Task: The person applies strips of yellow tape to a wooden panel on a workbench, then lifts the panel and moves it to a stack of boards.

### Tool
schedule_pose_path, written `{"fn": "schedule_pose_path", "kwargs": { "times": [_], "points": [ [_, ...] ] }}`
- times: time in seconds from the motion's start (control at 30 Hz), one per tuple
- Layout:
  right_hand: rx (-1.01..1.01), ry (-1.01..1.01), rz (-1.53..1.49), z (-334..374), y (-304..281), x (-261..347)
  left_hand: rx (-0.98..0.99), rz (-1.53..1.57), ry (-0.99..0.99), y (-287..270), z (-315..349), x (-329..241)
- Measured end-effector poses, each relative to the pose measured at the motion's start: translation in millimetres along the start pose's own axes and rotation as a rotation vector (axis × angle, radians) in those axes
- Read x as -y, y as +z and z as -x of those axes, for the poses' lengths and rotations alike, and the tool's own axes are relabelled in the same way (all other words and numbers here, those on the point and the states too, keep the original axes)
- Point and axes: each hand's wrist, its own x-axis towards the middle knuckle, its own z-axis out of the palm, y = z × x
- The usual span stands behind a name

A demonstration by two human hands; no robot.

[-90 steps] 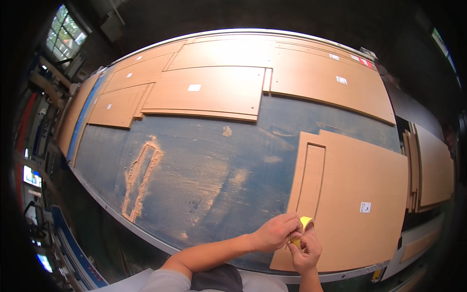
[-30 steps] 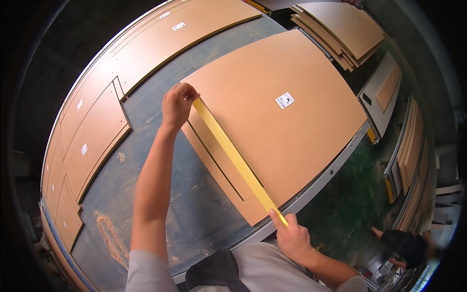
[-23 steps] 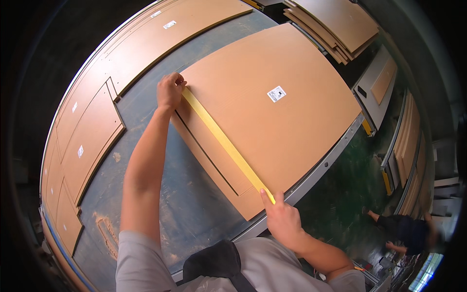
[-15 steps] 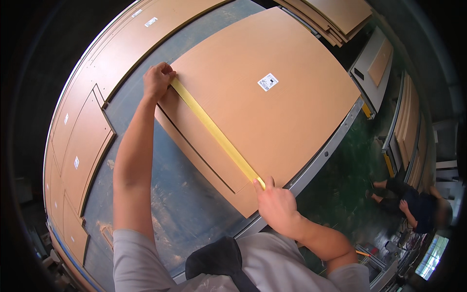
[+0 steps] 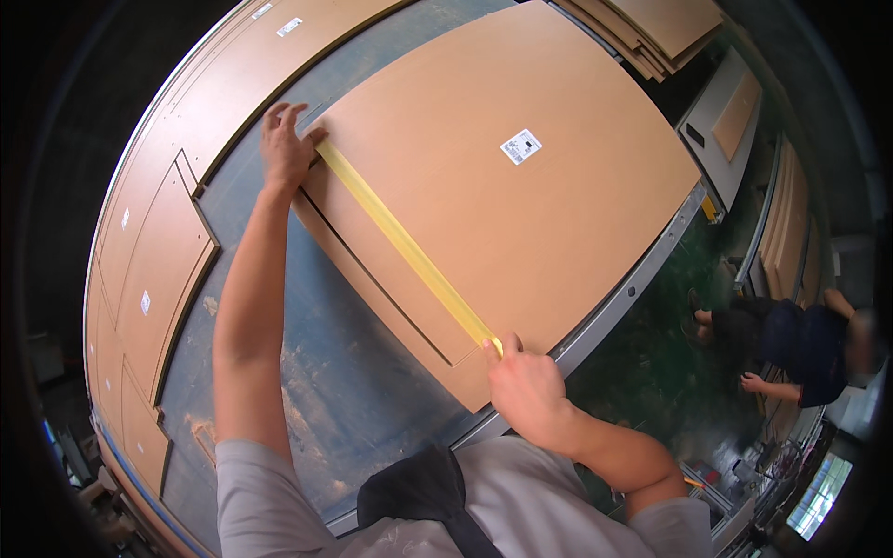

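A yellow strip of tape lies straight across a large tan board, roughly parallel to a slot near its left edge. At the strip's far end is my left hand, its fingers spread over the board's edge and its thumb touching the tip of the strip. My right hand is curled at the near end, thumb and forefinger pressed on the strip. No markings on the strip can be made out. A white printed label is stuck on the board.
The board rests on a dusty dark table with a metal edge rail. More cut tan panels lie along the left. Stacked boards stand at the far right. A person in dark clothes is beyond the rail.
My left hand has gone from a pinch at the strip's far end to spread fingers. My right hand stays at the near end. The person at the right has shifted.
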Motion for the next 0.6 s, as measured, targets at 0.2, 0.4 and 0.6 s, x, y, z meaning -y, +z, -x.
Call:
{"fn": "schedule_pose_path", "kwargs": {
  "times": [0.2, 0.4, 0.6],
  "points": [
    [0.005, 0.002, 0.017, 0.8, 2.7, 0.0, 0.659, -0.149, 0.242, -22.0, 27.3, 2.8],
    [0.011, 0.038, -0.169, 6.8, -12.3, -5.3, 0.615, -0.281, 0.307, -31.2, 56.1, -42.6],
    [0.066, 0.115, -0.291, 3.7, -30.5, 0.2, 0.768, 0.155, 0.562, -90.7, 180.2, -153.9]
  ]
}}
